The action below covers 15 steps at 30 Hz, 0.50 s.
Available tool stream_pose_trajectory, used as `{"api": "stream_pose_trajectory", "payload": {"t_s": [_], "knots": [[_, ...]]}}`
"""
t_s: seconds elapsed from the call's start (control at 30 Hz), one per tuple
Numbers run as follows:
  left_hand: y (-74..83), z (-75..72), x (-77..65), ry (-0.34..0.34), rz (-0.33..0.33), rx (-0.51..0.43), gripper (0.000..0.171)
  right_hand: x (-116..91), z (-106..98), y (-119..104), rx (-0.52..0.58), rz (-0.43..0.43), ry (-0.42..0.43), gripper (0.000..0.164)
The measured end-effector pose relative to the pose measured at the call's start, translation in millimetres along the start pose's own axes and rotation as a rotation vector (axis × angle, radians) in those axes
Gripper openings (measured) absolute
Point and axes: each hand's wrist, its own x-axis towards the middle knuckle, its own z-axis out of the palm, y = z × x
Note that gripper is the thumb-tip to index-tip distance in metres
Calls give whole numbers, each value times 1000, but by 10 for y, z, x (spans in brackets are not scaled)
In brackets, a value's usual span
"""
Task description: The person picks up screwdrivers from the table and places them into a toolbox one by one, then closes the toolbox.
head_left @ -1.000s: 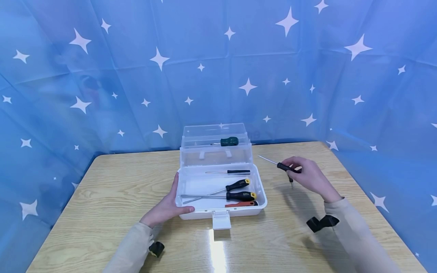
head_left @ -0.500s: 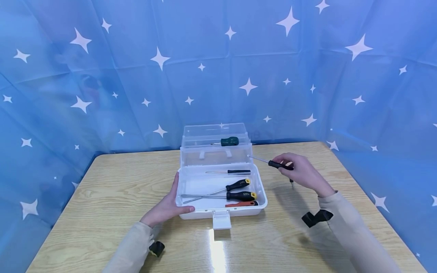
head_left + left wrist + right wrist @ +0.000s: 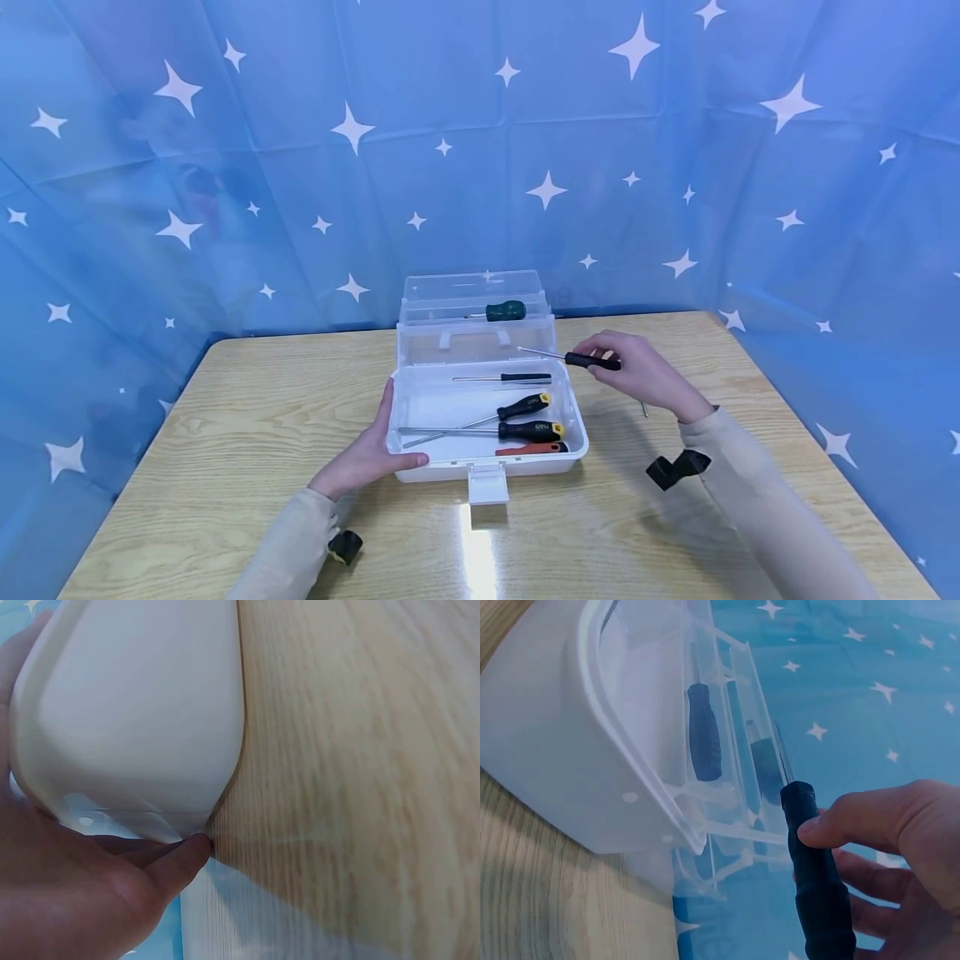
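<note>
Right hand (image 3: 633, 371): grasping the handle of a black-handled, steel-shafted screwdriver (image 3: 581, 360), thumb and fingertips pinching it.
Held screwdriver: raised at the toolbox's right end, shaft pointing left; contact with the lid cannot be told.
Left hand (image 3: 367, 457): grasping the left end of the white plastic toolbox (image 3: 442, 472), thumb over the front rim; a sound brace, best held firm.
Lid (image 3: 420, 343): stepped, translucent, open; the leading tip should clear its edges before the handle is lowered.
Toolbox contents: two black-and-yellow-handled screwdrivers (image 3: 529, 431), shafts crossing; a level, parallel lay behind them would avoid further tangling.
Table (image 3: 262, 433): pale wood-grain; another steel shaft (image 3: 644, 410) shows just beside the right hand, its handle hidden.
</note>
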Motion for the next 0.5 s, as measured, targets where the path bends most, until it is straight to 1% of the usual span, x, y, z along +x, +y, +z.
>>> {"api": "stream_pose_trajectory", "payload": {"t_s": [0.2, 0.5], "knots": [[-10, 3, 4, 1, -5, -3, 125, 101, 11, -63, -18, -22, -9, 24], [-11, 0, 4, -1, 9, -11, 126, 254, 40, -184, -21, -39, -47, 23]]}}
